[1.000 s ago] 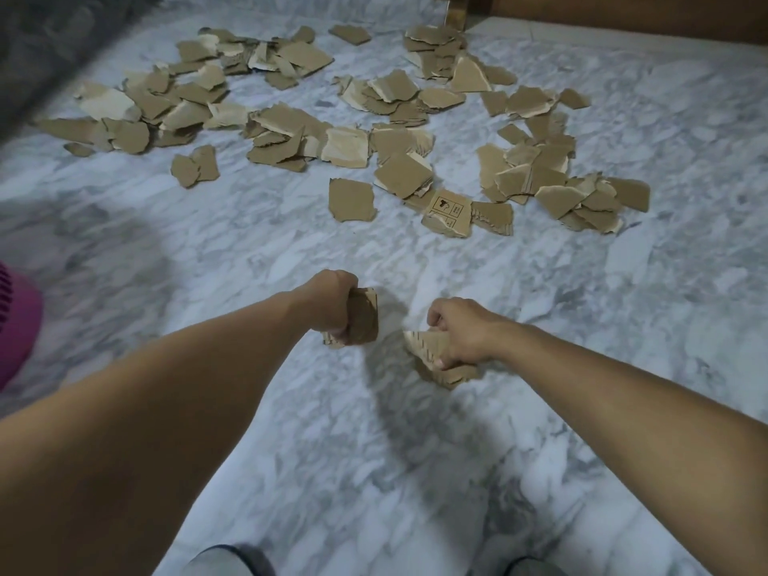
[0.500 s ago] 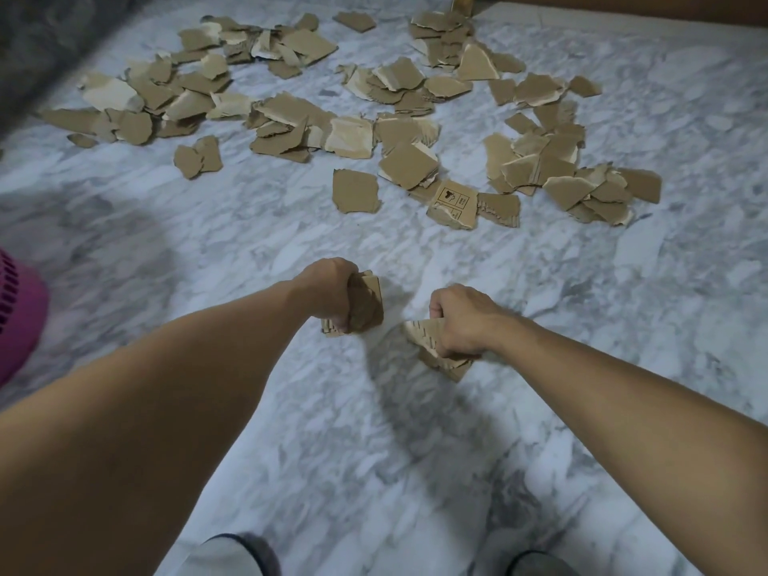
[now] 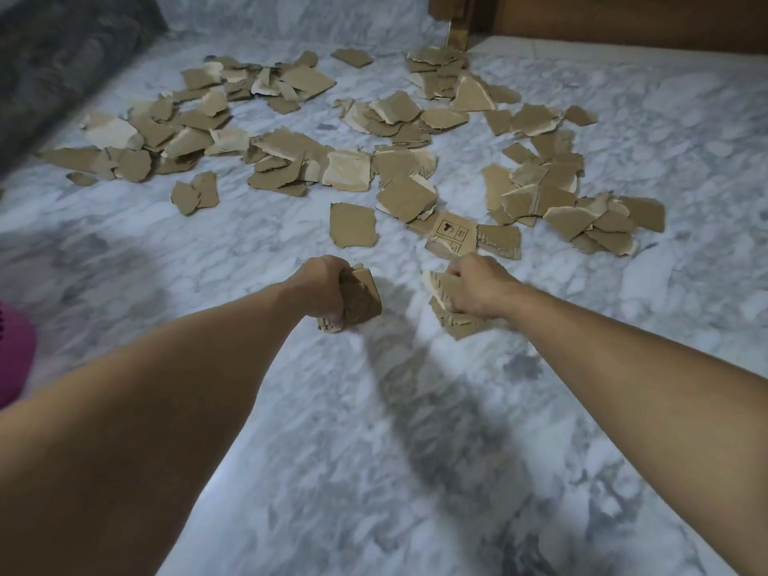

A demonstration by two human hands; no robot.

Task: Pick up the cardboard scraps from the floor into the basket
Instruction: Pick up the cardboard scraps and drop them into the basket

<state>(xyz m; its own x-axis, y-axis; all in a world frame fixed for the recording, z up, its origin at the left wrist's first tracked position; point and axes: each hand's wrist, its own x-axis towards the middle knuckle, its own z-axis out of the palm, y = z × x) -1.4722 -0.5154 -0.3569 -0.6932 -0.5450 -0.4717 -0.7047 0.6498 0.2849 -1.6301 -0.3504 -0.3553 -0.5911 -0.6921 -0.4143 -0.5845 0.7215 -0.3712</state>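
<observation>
Left hand clamped on wad of scraps. Right hand gripping second bunch. Both above marble floor. Loose scraps scattered far. Pink basket at left edge.

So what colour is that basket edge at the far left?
Magenta pink basket, only its edge showing in the head view.

Torn brown cardboard scraps strewn flat, overlapping, across far floor; pink basket, probably, at left edge.
</observation>
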